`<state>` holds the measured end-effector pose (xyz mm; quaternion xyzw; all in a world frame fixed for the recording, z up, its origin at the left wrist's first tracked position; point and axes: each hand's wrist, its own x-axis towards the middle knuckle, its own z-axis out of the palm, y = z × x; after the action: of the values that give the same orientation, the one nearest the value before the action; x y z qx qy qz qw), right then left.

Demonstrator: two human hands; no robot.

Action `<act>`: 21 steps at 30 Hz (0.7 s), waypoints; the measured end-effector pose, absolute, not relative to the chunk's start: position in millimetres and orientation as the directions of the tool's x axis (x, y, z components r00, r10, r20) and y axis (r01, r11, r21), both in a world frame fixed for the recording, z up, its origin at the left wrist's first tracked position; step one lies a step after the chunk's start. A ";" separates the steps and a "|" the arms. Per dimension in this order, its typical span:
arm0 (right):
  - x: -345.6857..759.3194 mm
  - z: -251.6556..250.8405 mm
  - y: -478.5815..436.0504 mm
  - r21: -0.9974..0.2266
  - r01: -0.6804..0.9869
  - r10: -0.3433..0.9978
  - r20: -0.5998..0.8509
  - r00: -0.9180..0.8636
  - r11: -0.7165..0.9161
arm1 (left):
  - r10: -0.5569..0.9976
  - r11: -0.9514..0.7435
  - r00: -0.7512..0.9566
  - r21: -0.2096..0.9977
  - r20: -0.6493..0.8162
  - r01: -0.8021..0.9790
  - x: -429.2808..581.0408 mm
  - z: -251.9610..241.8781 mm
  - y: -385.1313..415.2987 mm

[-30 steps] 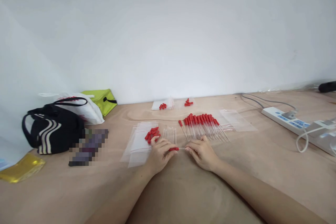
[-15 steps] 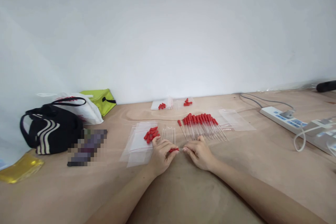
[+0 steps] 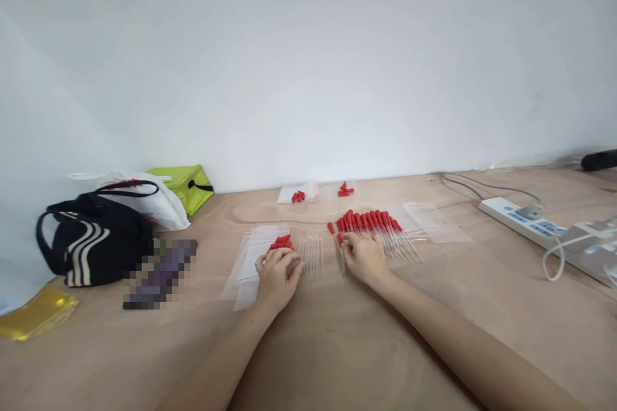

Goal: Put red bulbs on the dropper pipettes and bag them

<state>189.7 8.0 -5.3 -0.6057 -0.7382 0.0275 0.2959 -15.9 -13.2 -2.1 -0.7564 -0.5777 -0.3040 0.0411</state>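
My right hand (image 3: 365, 258) pinches a dropper (image 3: 344, 263) just below its red bulb, with the thin tip pointing toward me. Just beyond that hand, a row of finished droppers (image 3: 369, 221) with red bulbs lies side by side, one dropper (image 3: 331, 228) a little apart at its left. My left hand (image 3: 279, 275) is over a pile of red rubber bulbs (image 3: 281, 242) and partly hides it. Its fingers are bent and stand apart from the thumb, with nothing visible between them. Several clear bare tubes (image 3: 311, 255) lie between my hands.
Clear zip bags (image 3: 243, 270) lie under the bulb pile, and another bag (image 3: 436, 221) is at right. Small bags with red bulbs (image 3: 297, 196) sit by the wall. A black bag (image 3: 96, 241) stands left; a white power strip (image 3: 523, 221) with cables lies right.
My hands have moved apart. The right one has carried the dropper to the row, and the left one has let go of its bulb and moved left to the bulb pile.
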 end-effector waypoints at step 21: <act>183.0 -3.1 -28.9 -0.098 0.967 0.952 0.224 -0.208 0.234 | 0.854 -0.376 0.213 0.281 0.475 0.883 -12.8 -3.0 -17.1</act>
<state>183.0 -28.9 -3.1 -0.6180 -0.7765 -0.0316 0.1188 -12.8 -17.1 -3.0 -0.7783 -0.5578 -0.2870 0.0253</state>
